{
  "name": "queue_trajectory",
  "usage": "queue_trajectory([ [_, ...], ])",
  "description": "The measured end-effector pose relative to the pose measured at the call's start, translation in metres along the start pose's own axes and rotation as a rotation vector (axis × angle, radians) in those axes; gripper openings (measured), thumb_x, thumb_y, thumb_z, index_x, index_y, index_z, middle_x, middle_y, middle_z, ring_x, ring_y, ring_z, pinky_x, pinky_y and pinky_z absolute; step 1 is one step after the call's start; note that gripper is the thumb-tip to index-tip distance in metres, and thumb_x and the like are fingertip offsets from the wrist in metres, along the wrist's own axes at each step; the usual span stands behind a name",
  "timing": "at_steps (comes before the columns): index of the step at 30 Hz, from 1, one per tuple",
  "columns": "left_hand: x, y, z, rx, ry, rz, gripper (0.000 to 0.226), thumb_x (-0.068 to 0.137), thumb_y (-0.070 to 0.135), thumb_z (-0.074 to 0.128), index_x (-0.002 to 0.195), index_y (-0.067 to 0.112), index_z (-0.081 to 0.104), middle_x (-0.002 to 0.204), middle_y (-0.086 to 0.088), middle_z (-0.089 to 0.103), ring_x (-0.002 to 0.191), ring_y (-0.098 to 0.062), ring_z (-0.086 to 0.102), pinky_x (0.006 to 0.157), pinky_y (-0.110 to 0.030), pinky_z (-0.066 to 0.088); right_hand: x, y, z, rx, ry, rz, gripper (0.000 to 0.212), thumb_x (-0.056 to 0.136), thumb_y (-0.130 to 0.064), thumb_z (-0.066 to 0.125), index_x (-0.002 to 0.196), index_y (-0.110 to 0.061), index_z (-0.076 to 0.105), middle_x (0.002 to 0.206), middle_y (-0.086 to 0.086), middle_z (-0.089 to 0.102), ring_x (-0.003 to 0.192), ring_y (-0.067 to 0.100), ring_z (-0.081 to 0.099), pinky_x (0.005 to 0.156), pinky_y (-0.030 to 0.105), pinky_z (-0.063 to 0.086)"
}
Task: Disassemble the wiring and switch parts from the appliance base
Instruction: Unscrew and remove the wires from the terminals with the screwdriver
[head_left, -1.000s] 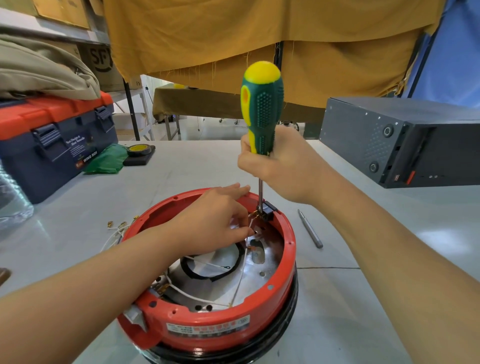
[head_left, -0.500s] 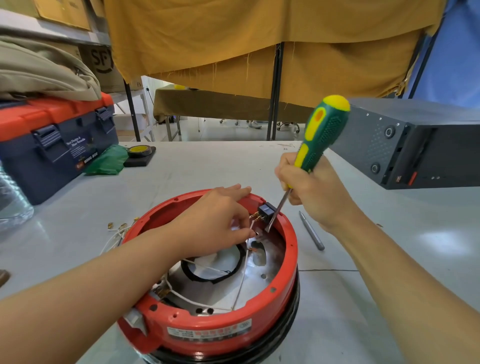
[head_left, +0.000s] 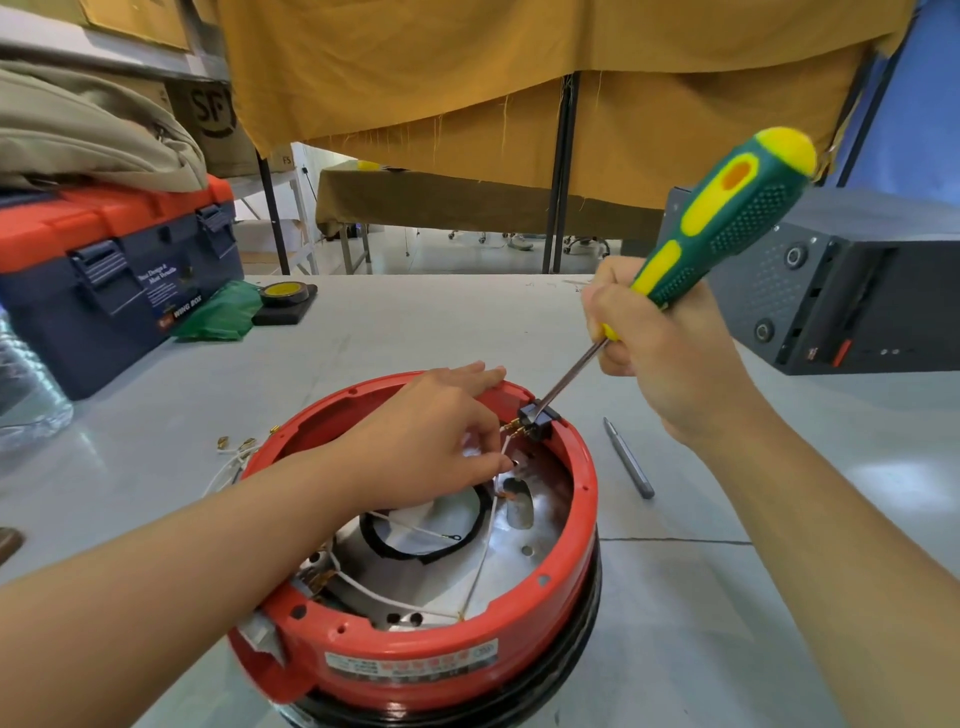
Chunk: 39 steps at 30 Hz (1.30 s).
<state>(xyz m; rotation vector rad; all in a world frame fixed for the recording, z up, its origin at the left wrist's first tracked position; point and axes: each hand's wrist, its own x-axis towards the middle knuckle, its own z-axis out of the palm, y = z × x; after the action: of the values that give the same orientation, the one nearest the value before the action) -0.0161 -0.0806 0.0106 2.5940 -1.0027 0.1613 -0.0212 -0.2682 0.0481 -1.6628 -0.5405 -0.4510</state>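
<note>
Red plastic forms the round appliance base (head_left: 415, 660), which is set upside down on the pale counter (head_left: 727, 623), nearest the viewer. A black switch block (head_left: 537, 420) is seated at the far rim, with brass terminals at its left side. Thin white wires (head_left: 410, 603) are strung across the metal interior, where one black ring gasket (head_left: 423, 553) lies.

One screwdriver (head_left: 727, 218), green and yellow, is gripped in the closed right hand (head_left: 670, 353); its shaft slants down-left and its tip meets the switch block. The left hand (head_left: 431, 447) is reached into the base, its fingers (head_left: 488, 460) pinched on a white wire just beside the block. Part of the interior is hidden by this hand.

Around the base are seen: one grey metal bit (head_left: 628, 460) on the right, a loose wire bundle (head_left: 234, 457) on the left, one blue-and-red toolbox (head_left: 114, 270), one green cloth (head_left: 223, 312), one tape roll (head_left: 283, 293) and one dark case (head_left: 841, 280). Ochre fabric (head_left: 467, 78) is hung behind.
</note>
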Motion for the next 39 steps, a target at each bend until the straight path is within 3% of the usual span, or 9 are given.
queue_trajectory([
  [6, -0.001, 0.0, 0.0, 0.003, -0.006, -0.003, 0.017, 0.082, 0.031, 0.067, 0.071, 0.018, 0.069, 0.152, -0.006, 0.031, 0.141, -0.006, 0.023, 0.096, -0.006, 0.02, -0.006, -0.006, 0.006, -0.117, -0.049, -0.101, 0.028, 0.079, -0.013, 0.049, 0.054, -0.009, 0.038, 0.044, -0.012, 0.035, 0.043, 0.004, 0.034, 0.046, 0.009, 0.026],
  [12, 0.0, 0.0, 0.0, 0.01, 0.002, 0.001, 0.019, 0.082, 0.03, 0.068, 0.07, 0.016, 0.068, 0.151, -0.008, 0.033, 0.14, -0.01, 0.028, 0.1, -0.011, 0.024, -0.015, -0.012, 0.013, -0.252, -0.077, -0.217, 0.029, 0.082, -0.009, 0.05, 0.055, -0.006, 0.039, 0.05, -0.003, 0.033, 0.05, 0.007, 0.033, 0.05, 0.016, 0.028],
  [17, 0.0, 0.0, -0.001, 0.01, -0.02, -0.012, 0.018, 0.083, 0.028, 0.068, 0.07, 0.016, 0.067, 0.136, -0.013, 0.05, 0.12, -0.016, 0.044, 0.076, 0.006, 0.018, -0.024, -0.013, 0.018, -0.306, -0.072, -0.294, 0.029, 0.082, -0.006, 0.051, 0.057, -0.015, 0.04, 0.052, -0.006, 0.036, 0.051, 0.007, 0.035, 0.051, 0.015, 0.03],
  [20, -0.001, 0.001, -0.002, 0.027, -0.025, -0.016, 0.018, 0.084, 0.029, 0.067, 0.072, 0.015, 0.069, 0.135, -0.013, 0.051, 0.118, -0.018, 0.045, 0.074, 0.005, 0.019, -0.026, -0.012, 0.019, -0.279, -0.053, -0.291, 0.032, 0.083, -0.006, 0.05, 0.058, -0.023, 0.039, 0.054, -0.009, 0.038, 0.053, 0.004, 0.038, 0.054, 0.013, 0.032],
  [26, -0.001, 0.004, -0.004, 0.034, -0.003, 0.01, 0.026, 0.084, 0.032, 0.067, 0.062, 0.03, 0.053, 0.152, -0.003, 0.033, 0.138, -0.011, 0.031, 0.102, -0.017, 0.027, -0.024, -0.006, 0.016, -0.134, -0.043, -0.155, 0.03, 0.082, -0.009, 0.048, 0.056, -0.013, 0.033, 0.051, -0.01, 0.031, 0.049, 0.004, 0.032, 0.05, 0.012, 0.029],
  [32, 0.0, 0.002, -0.003, 0.038, -0.01, -0.007, 0.023, 0.084, 0.033, 0.066, 0.064, 0.026, 0.059, 0.153, 0.0, 0.032, 0.139, -0.01, 0.028, 0.104, -0.019, 0.027, -0.019, 0.001, 0.013, -0.006, -0.013, -0.081, 0.031, 0.081, -0.012, 0.048, 0.056, -0.004, 0.029, 0.052, -0.004, 0.028, 0.046, 0.006, 0.028, 0.047, 0.015, 0.027],
  [39, 0.0, 0.001, -0.003, 0.037, -0.019, -0.018, 0.019, 0.084, 0.035, 0.066, 0.069, 0.024, 0.065, 0.154, 0.002, 0.03, 0.14, -0.009, 0.027, 0.106, -0.02, 0.026, -0.018, 0.007, 0.007, 0.182, 0.04, -0.002, 0.031, 0.079, -0.009, 0.047, 0.052, -0.014, 0.031, 0.049, -0.002, 0.024, 0.04, 0.007, 0.022, 0.042, 0.017, 0.023],
])
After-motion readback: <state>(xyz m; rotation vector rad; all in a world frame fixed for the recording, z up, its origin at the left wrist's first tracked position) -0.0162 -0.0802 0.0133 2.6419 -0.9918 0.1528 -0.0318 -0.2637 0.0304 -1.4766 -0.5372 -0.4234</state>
